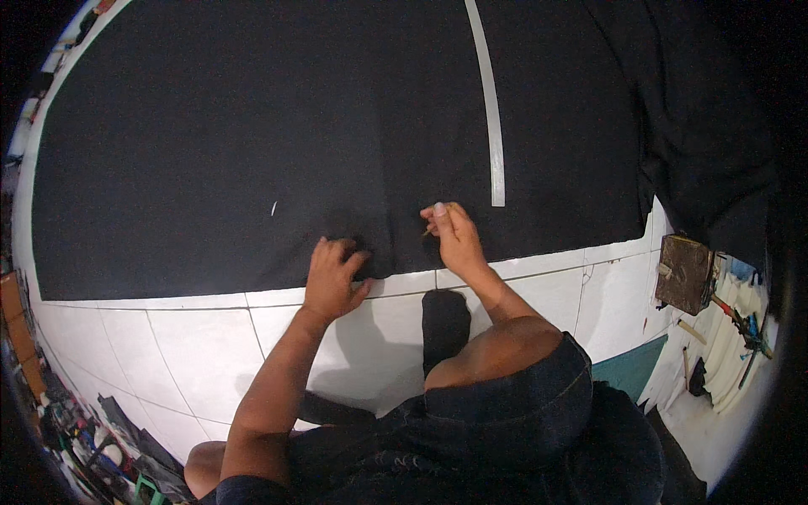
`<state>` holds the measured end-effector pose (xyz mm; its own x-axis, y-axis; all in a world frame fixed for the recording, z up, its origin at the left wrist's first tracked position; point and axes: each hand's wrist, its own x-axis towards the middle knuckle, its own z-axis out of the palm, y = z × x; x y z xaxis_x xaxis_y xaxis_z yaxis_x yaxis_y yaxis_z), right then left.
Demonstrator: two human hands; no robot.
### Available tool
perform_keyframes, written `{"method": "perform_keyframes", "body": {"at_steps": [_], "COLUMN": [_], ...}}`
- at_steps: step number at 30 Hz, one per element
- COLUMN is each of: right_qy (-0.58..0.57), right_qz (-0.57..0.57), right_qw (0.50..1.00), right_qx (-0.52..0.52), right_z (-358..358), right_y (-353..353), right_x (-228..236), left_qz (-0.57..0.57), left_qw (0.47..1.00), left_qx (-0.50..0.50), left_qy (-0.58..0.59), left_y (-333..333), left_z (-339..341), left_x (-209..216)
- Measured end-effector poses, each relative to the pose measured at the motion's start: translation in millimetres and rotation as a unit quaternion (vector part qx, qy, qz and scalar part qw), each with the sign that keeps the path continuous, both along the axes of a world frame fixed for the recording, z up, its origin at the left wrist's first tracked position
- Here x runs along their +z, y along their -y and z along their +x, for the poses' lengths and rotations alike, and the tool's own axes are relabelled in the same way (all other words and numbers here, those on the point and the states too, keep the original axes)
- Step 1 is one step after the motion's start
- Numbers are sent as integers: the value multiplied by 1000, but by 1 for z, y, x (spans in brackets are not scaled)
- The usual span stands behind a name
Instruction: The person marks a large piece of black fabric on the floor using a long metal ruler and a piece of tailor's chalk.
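- The black cloth (pixel 210 126) lies spread over the white tiled floor (pixel 194 337), ahead of the person and under both hands.
- Its near edge runs left to right, slightly higher toward the right; the left hand (pixel 334 273) is at this edge, with the right hand (pixel 459 240) a little farther in.
- The left grip is loosely wide: fingers bent down at the cloth, thumb apart from them.
- The right grip is narrow, thumb and fingers drawn close together over the cloth; whether anything thin is pinched there, I cannot tell.
- A pale strip (pixel 491 118), straight-sided and flat, lies on the cloth with its long axis pointing away from the person; its near end is just beyond and right of the right hand, the nearer one.
- The cloth looks matt and soft, mostly flat, with loose folds at the far right.
- A small white sliver (pixel 273 208) lies on it, left of the hands.
- The floor tiles look smooth, with thin dark joints.
- A brown block (pixel 683 273), squarish and worn, stands at the right.
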<state>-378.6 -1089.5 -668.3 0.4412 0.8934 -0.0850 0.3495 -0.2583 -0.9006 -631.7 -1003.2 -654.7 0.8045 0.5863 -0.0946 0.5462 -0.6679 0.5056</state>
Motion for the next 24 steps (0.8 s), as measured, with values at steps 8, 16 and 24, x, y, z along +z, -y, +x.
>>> {"method": "perform_keyframes", "body": {"at_steps": [8,16,24], "right_qy": [-114,22,39], "right_qz": [-29,3,47], "right_qw": [993,988,983], "right_qx": [34,151,172], "right_z": [-30,-45,-70], "right_y": [0,20,44], "right_x": [11,26,-8], "left_qz": [40,-2,-17], "left_qw": [998,993,995], "left_qx": [23,83,84], "left_qy": [47,90,44], "left_y": [22,19,12], "left_z": [-8,-3,5], "left_x": [-20,-22,-18]}}
